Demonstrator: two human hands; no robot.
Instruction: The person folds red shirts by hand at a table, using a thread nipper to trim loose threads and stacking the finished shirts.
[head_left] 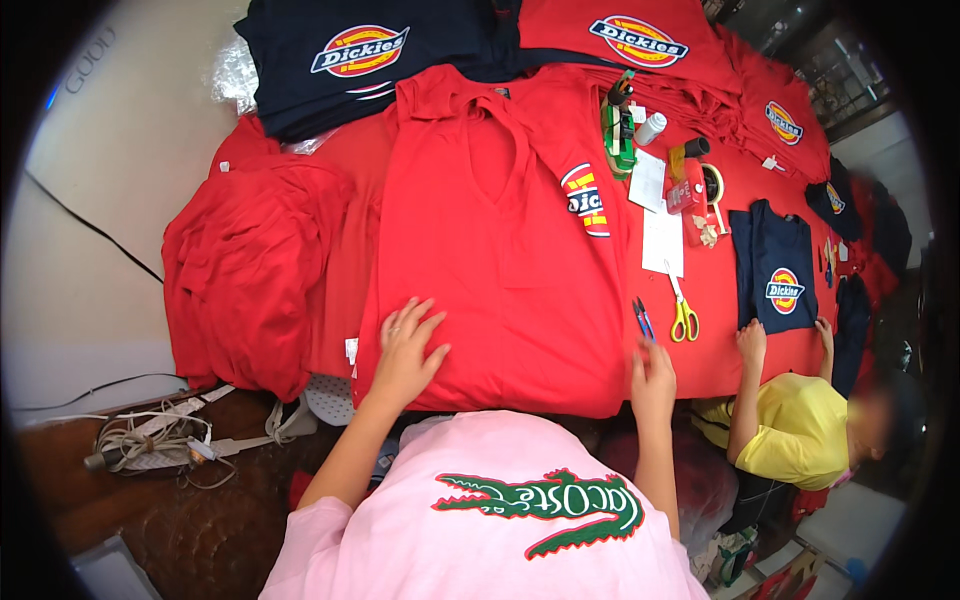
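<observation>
A red T-shirt [480,260] with a round yellow, white and blue emblem lies spread in front of me, neckline away from me and emblem near its right side. My left hand [405,345] rests on its lower left part, fingers spread and holding nothing. My right hand [653,375] is by the lower right edge of the shirt, its fingers slightly smeared. Just beyond those fingertips lie small blue thread snips [643,318]; whether the hand touches them I cannot make out. Yellow-handled scissors [684,322] lie to the right.
Folded navy shirts [290,75] and red shirts [665,90] are stacked at the back. A crumpled red garment pile [245,270] is at left. White paper [661,243], tape [713,184] and a green holder [619,140] lie right. A co-worker in yellow handles a navy shirt [775,250].
</observation>
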